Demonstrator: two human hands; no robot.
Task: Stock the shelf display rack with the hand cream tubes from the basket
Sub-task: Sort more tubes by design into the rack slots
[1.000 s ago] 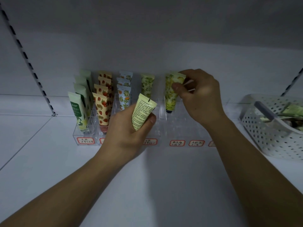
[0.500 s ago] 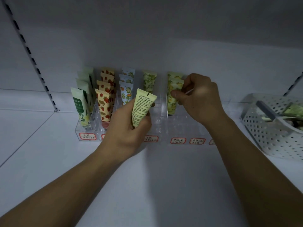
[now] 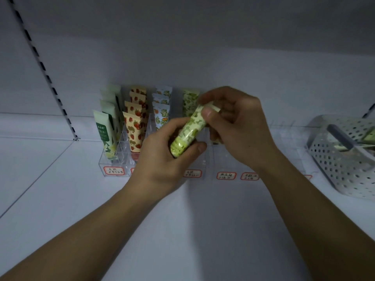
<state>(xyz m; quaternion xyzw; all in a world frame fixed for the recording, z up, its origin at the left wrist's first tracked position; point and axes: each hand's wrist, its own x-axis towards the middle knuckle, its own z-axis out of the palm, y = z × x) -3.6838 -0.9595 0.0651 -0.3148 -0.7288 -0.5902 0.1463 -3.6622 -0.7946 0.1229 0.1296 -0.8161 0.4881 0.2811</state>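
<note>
Green-patterned hand cream tube is hanging tilted just in front of the display rack; it's looking light, soft-walled, best taken near its stiffer ends. Left hand is curling round the lower end, right hand is pinching the top, both fully closed on it.

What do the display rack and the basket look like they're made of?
Display rack: seemingly clear acrylic or hard plastic, glossy; the shelf and the tubes show through its dividers. Basket: probably moulded plastic, matte pale grey, with regular round perforations and a darker handle.
</note>
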